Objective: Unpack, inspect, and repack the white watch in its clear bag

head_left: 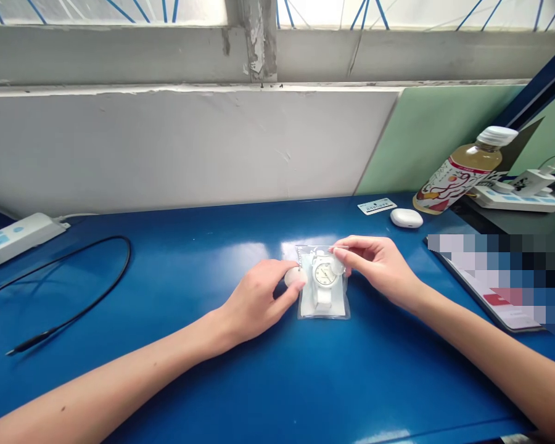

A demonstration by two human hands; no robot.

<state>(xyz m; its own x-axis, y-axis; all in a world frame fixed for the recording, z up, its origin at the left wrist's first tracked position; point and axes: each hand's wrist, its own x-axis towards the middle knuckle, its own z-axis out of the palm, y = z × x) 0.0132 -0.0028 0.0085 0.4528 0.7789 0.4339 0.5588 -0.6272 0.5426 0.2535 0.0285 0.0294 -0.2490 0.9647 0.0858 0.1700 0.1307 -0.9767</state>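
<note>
A clear plastic bag [340, 308] lies flat on the blue table [203, 265] in the middle, with a white wristwatch [324, 275] inside it. My left hand [254, 299] rests at the bag's left edge, fingers curled round a small white round object [295, 276]. My right hand [379, 265] is at the bag's upper right corner, thumb and fingertips pinched on the plastic near the watch face.
A white earbud case [406, 217] and a small card [377, 206] lie behind the bag. A drink bottle [465, 169] leans at the back right beside a power strip [513, 198]. A papers-covered board [499, 283] lies right. A black cable [83, 296] and another power strip [13, 237] are left.
</note>
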